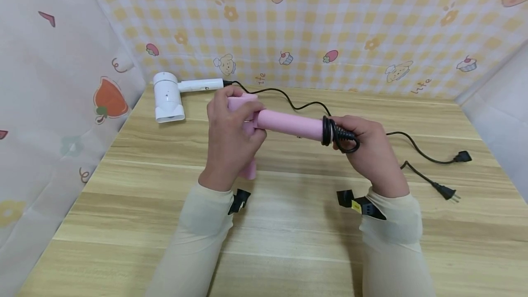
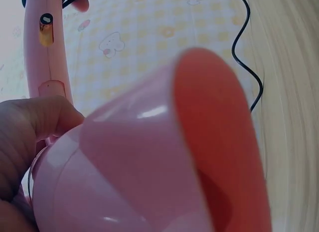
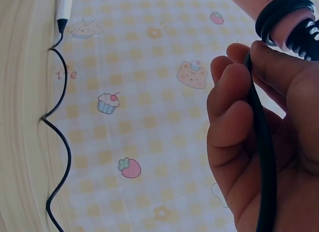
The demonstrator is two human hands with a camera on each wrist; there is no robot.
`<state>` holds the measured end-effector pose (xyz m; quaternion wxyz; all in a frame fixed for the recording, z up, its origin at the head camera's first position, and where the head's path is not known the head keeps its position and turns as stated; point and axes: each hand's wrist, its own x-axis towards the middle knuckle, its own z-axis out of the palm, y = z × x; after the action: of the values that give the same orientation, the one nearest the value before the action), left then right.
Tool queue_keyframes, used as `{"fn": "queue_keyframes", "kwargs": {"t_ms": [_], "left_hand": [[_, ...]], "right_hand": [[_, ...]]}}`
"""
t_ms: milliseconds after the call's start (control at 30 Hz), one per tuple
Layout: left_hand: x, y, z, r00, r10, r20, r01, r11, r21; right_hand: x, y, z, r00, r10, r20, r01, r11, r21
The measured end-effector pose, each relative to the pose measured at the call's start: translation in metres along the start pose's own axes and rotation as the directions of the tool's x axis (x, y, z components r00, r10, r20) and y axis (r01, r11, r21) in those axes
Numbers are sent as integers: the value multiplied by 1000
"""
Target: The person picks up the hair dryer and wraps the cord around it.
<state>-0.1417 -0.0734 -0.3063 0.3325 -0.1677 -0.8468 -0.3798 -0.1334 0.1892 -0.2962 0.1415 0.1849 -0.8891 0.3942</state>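
Observation:
A pink hair dryer (image 1: pixel 290 125) is held up over the wooden table, its handle pointing right. My left hand (image 1: pixel 228 136) grips it where the head meets the handle. In the left wrist view, the thumb lies at that joint, behind the wide nozzle (image 2: pixel 139 162) with its reddish inside. Several turns of the black cord (image 1: pixel 327 131) wrap the handle's end. Beside those turns, my right hand (image 1: pixel 367 148) pinches the cord. The right wrist view shows a length of cord (image 3: pixel 264 147) running between thumb and fingertips and across the palm.
A white hair dryer (image 1: pixel 168 97) stands at the table's back left, its black cord (image 1: pixel 284 93) trailing right along the back. Two black plugs, one capped-looking (image 1: pixel 463 156) and one with bare prongs (image 1: pixel 447 191), lie at the right. A patterned cloth (image 1: pixel 288 31) hangs behind the table.

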Motion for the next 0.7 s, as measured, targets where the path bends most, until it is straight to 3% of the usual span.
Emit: {"fn": "queue_keyframes", "kwargs": {"t_ms": [333,567,700], "left_hand": [[-1,1,1,1000,-20,-9,20,1000,15],[0,2,1,1000,-16,-15,16,1000,21],[0,3,1,998,-54,-12,54,998,19]], "right_hand": [[0,-1,2,999,45,21,-45,999,24],[1,-7,4,984,160,80,-166,983,76],[1,-9,6,973,213,94,-220,973,75]]}}
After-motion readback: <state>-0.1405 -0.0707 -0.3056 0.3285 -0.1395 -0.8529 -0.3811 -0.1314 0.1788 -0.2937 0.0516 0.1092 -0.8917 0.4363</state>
